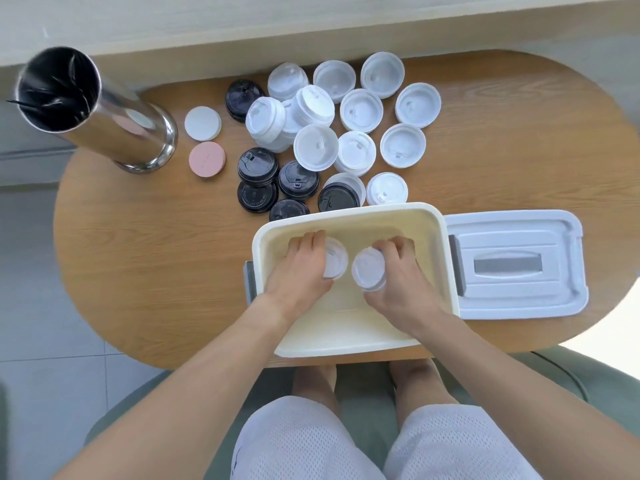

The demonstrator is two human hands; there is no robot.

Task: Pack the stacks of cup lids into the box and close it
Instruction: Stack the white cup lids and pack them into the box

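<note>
The left hand (304,265) is curled round a short stack of translucent white plastic cup lids (335,258), and the right hand (398,271) grips a second translucent white lid stack (369,271) just beside it. Both hands reach down inside the open cream plastic box (440,230), palms turned inward toward each other, forearms coming in from the near edge, fingers wrapped over the far sides of the stacks.

This looks like the packing step, at its start: two stacks are being set on the box floor, and nothing else appears to lie inside. The next move likely calls for letting go with the stacks upright and side by side, then reaching beyond the far wall of the box.

There, on the oval wooden counter (145,271), many stacks wait: white and clear lids (360,110) behind, black lids (258,166) nearer the left. The pale grey-handled box lid (512,265) lies top up just to the right of the box, so closing is a long way off.
</note>
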